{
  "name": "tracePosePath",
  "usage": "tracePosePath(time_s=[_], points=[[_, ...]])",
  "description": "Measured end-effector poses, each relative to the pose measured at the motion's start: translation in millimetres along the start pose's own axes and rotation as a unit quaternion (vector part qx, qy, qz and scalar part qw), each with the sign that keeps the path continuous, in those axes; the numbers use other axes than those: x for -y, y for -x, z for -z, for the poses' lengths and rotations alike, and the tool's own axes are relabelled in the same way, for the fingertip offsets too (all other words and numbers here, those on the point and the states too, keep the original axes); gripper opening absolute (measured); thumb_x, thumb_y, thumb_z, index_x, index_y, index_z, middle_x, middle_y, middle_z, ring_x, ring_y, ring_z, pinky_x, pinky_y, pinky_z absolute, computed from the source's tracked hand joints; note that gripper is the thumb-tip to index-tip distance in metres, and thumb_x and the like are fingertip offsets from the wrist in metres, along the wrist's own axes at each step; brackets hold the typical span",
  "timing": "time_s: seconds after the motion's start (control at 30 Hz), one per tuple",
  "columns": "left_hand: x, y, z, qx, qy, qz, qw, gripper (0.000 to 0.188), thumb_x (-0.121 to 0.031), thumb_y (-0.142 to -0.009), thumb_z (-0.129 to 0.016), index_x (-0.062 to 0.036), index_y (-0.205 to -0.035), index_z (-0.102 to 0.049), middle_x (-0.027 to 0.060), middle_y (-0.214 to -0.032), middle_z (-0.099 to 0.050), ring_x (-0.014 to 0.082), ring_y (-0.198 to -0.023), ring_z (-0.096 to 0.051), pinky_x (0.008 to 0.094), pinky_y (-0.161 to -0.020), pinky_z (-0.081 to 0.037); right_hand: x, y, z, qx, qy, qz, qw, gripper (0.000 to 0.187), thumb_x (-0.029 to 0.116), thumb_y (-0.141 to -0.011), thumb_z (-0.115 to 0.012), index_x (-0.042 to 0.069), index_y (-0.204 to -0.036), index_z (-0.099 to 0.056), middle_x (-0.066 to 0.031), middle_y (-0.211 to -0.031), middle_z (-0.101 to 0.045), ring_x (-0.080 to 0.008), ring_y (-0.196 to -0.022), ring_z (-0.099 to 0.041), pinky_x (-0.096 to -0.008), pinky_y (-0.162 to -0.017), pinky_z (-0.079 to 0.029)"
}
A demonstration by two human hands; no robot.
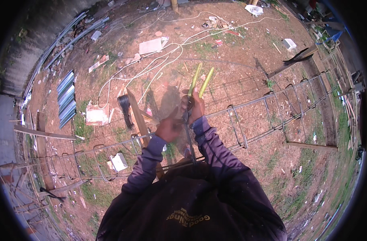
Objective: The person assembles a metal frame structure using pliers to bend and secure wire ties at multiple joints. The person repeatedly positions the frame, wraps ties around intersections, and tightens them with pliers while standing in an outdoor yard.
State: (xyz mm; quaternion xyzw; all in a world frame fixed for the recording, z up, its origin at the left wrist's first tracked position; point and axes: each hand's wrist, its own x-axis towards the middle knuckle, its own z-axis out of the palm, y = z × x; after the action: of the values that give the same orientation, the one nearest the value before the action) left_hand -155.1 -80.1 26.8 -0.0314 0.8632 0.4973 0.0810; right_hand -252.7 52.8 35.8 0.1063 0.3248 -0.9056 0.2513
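Observation:
My right hand point(197, 107) grips pincers with two long yellow-green handles point(204, 82), which point away from me. The handles stand apart, and the pincers' dark head is close to the bars. Just left of it, my left hand point(169, 127) has its fingers curled toward the same spot; whatever they pinch is too small to make out. Both hands are over a long rebar cage point(268, 95) that crosses in front of me, with square stirrups point(237, 126) along its bars. A bundle of black tie wire point(125, 111) hangs on a wooden support point(137, 112) left of my hands.
Wooden props point(320, 100) carry the cage at its right end, and a plank point(45, 132) sticks out at the left. A pale cable point(179, 46) winds over the dirt ahead. Corrugated metal pieces point(67, 99), a board point(97, 115) and a white box point(118, 162) lie around.

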Motion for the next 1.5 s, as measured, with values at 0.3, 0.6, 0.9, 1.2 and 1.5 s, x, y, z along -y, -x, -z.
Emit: tracePosePath(time_s=[0.3,0.6,0.9,1.2,1.5], points=[[-149.9,-64.3,-3.0,-0.322,0.069,-0.117,0.937,0.060,-0.029,-0.078,-0.082,0.0008,-0.121,-0.052,0.0147,-0.105,-0.062,0.0233,-0.094,-0.062,0.0359,-0.084,-0.050,-40.2,4.4,10.7,0.066,0.338,0.149,0.927,0.041,0.028,-0.088,-0.067,0.006,-0.119,-0.053,-0.0077,-0.096,-0.058,-0.0180,-0.081,-0.056,-0.0313,-0.068,-0.046],[-144.5,-57.0,33.1,0.047,0.180,-0.197,0.963,0.022,-0.016,-0.083,-0.077,-0.0011,-0.077,-0.062,-0.0023,-0.063,-0.052,0.0040,-0.060,-0.049,0.0233,-0.054,-0.039,34.2,14.8,12.5,0.335,0.425,0.079,0.837,0.066,0.011,-0.071,-0.085,0.000,-0.127,-0.052,-0.0091,-0.122,-0.057,-0.0211,-0.115,-0.056,-0.0344,-0.098,-0.048],[-154.2,-22.7,33.3,0.006,0.182,-0.259,0.949,0.018,-0.012,-0.080,-0.075,-0.0013,-0.077,-0.062,0.0036,-0.070,-0.061,0.0099,-0.064,-0.057,0.0259,-0.060,-0.043,39.3,38.5,6.5,0.380,0.432,0.050,0.816,0.062,0.010,-0.072,-0.084,0.002,-0.125,-0.053,-0.0070,-0.128,-0.054,-0.0191,-0.118,-0.053,-0.0337,-0.101,-0.044],[-120.6,-136.9,34.0,-0.414,0.227,-0.010,0.881,0.027,-0.024,-0.083,-0.078,-0.0044,-0.074,-0.061,-0.0029,-0.062,-0.054,0.0062,-0.054,-0.045,0.0245,-0.051,-0.038,-33.7,-35.9,-33.6,-0.045,0.456,0.256,0.851,0.045,0.024,-0.073,-0.077,0.000,-0.106,-0.057,-0.0211,-0.085,-0.066,-0.0365,-0.084,-0.066,-0.0419,-0.072,-0.050],[-169.2,-17.8,-12.6,-0.311,0.171,-0.161,0.921,0.030,-0.022,-0.083,-0.079,-0.0042,-0.072,-0.056,-0.0029,-0.051,-0.041,0.0021,-0.048,-0.037,0.0214,-0.046,-0.031,-41.1,55.6,-2.4,-0.040,0.383,0.246,0.890,0.032,0.017,-0.078,-0.075,0.001,-0.102,-0.061,-0.0114,-0.086,-0.065,-0.0232,-0.080,-0.064,-0.0336,-0.068,-0.051]])
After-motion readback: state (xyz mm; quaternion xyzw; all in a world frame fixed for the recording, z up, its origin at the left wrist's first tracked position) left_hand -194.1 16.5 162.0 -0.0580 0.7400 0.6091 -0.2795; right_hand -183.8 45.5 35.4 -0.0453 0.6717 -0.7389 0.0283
